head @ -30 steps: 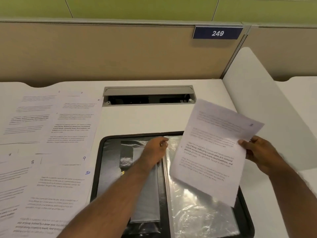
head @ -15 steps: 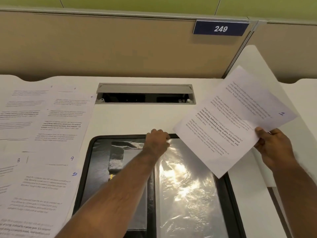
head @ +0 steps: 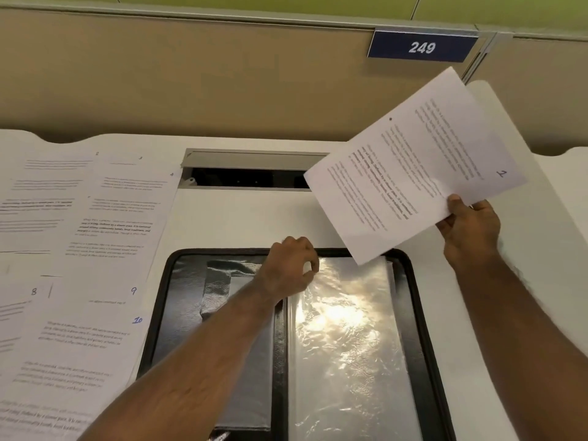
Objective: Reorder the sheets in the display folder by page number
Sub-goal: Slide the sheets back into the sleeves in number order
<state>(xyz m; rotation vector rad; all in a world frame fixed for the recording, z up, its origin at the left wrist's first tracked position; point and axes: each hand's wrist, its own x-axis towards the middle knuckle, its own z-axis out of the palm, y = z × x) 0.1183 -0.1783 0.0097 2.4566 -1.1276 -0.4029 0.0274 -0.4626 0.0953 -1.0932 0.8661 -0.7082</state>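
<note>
**Page 1 in my right grip, left grip at the sleeve's top edge**

My right hand [head: 471, 230] pinches a printed sheet [head: 413, 167] by its corner, thumb on the printed face and fingers behind. The sheet is held up off the desk [head: 241, 218], tilted so its long axis runs from about 7 o'clock to 1 o'clock, and its lower corner hangs over the folder's top right. A handwritten blue mark that reads as "1" sits near my thumb; the printed paragraphs are too blurred to read.

My left hand [head: 292, 265] is at the top edge of the clear sleeve [head: 343, 338], fingers curled with thumb and forefinger closing on the plastic near the spine; I cannot tell for sure that they have hold of it.

The display folder [head: 416, 307] lies open flat on the desk at 6 o'clock, black-edged, long axis running 12 to 6. The glossy sleeve covers its right half, and a dark inner pocket [head: 222, 288] shows on the left half.

At 9 o'clock, loose sheets [head: 95, 249] lie overlapping on the desk, hand-numbered in blue: 2, 3, 4, 8, 9 and 10 can be read.

At 12 o'clock a cable slot [head: 248, 173] is set in the desk. At 1 o'clock a blue plate [head: 421, 46] on the partition reads "249".
</note>
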